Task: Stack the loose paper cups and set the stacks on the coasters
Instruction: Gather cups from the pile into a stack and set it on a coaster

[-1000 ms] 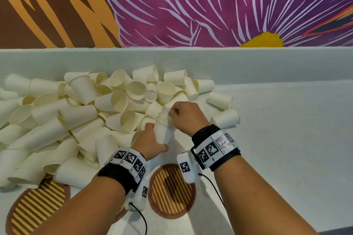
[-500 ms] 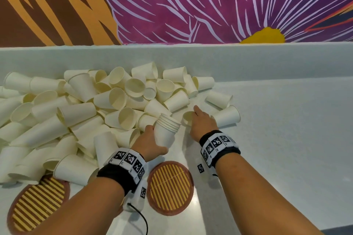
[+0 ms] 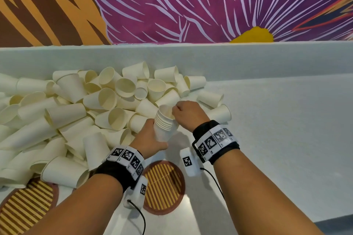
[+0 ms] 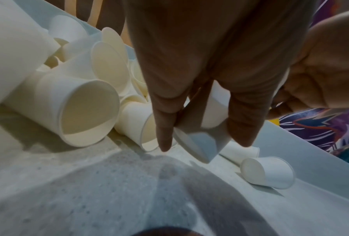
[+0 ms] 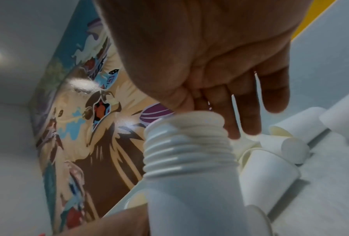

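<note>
My left hand (image 3: pixel 155 135) grips a stack of several nested white paper cups (image 3: pixel 165 128) by its lower part, tilted a little and held above the table. In the left wrist view the left hand (image 4: pixel 205 141) has fingers curled round the base of the stack (image 4: pixel 198 148). My right hand (image 3: pixel 176 109) sits on the stack's mouth and pinches the rim of the top cup. In the right wrist view the right hand (image 5: pixel 206 115) hangs over the ribbed rims of the stack (image 5: pixel 189 159). A round striped coaster (image 3: pixel 164 185) lies just below the hands.
A big pile of loose cups (image 3: pixel 76 112) covers the left half of the table and partly overlaps a second coaster (image 3: pixel 24 202). Two stray cups (image 3: pixel 219 113) lie right of the hands. A low grey wall (image 3: pixel 248 59) runs along the back; the grey tabletop (image 3: pixel 286 139) extends right.
Half a second ago my right hand was reaching to a loose cup at the pile's right edge. It is now back on top of the stack, which the left hand still holds.
</note>
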### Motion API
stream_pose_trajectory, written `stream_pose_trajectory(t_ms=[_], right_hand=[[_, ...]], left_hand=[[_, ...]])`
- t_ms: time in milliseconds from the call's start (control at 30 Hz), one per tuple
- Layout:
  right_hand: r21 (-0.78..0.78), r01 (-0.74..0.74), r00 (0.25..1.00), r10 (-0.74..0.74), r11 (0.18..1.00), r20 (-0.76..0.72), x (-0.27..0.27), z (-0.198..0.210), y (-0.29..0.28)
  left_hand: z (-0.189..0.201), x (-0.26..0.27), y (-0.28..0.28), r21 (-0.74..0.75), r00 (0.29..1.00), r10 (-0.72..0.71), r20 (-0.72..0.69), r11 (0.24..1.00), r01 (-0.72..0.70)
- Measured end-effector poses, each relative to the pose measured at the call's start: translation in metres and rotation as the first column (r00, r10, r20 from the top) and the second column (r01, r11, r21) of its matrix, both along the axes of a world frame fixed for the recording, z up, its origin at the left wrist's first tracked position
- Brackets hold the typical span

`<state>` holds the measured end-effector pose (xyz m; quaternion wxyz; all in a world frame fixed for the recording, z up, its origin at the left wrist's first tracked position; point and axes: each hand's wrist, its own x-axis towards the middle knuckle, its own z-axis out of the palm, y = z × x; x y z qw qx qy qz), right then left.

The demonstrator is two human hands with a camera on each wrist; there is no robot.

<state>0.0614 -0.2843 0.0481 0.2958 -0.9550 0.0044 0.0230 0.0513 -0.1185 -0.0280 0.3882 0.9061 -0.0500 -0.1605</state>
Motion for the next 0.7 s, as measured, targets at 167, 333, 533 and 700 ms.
stream_pose_trajectory(t_ms=[167, 333, 533, 700], right_hand=[[-0.125, 0.241, 0.969, -0.231, 0.962, 0.092, 0.010, -0.025, -0.037], [-0.390, 0.355, 0.915, -0.402, 0.850, -0.042, 0.011, -0.066, -0.082], [-0.303, 0.447, 0.852, -0.504, 0.841, -0.142, 0.013, -0.076, -0.096], [-0.205, 0.417, 0.893, -0.441, 0.885, -0.086, 0.016, -0.075, -0.081]], left_hand=[[0.006, -0.001, -0.002, 0.025, 0.999, 0.021, 0.044, 0.999, -0.023], [0.003, 0.000, -0.006, 0.023, 0.997, -0.009, 0.071, 1.000, 0.007], [-0.004, 0.000, -0.007, 0.044, 0.996, -0.007, 0.087, 0.999, 0.003], [-0.003, 0.000, -0.003, 0.110, 0.998, -0.020, 0.055, 0.994, 0.014]])
